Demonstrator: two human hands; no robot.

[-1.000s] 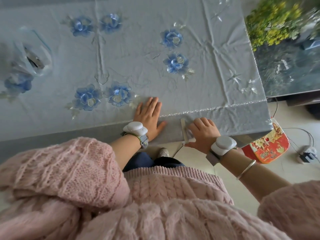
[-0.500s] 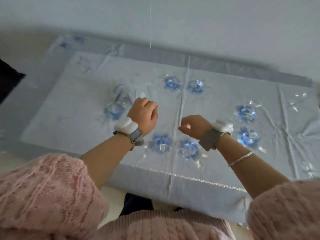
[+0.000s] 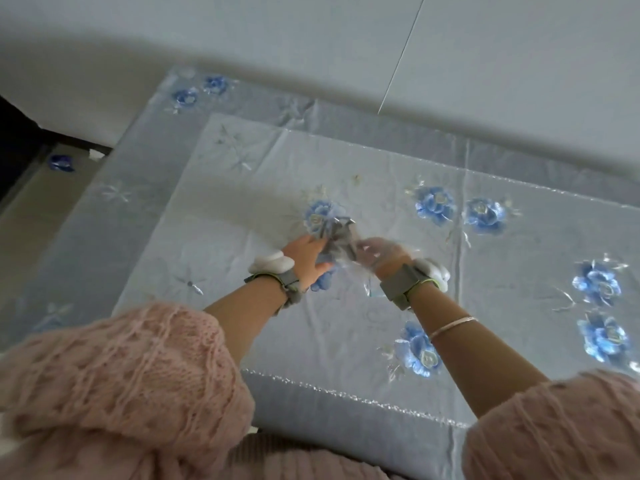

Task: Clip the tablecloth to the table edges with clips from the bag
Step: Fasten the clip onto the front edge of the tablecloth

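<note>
Both hands meet over the middle of the bench at the clear plastic bag [image 3: 341,242], which lies on the embroidered tablecloth [image 3: 242,237] with dark clips showing through it. The left hand [image 3: 306,259] closes its fingers on the bag's near side; the right hand [image 3: 381,254] seems pushed inside, blurred, so its grasp cannot be told. The step looks like fetching a clip; next it must be drawn out and carried to a cloth edge

Left hand [image 3: 306,259] and blurred right hand [image 3: 381,254] meet, seemingly gripping
</note>
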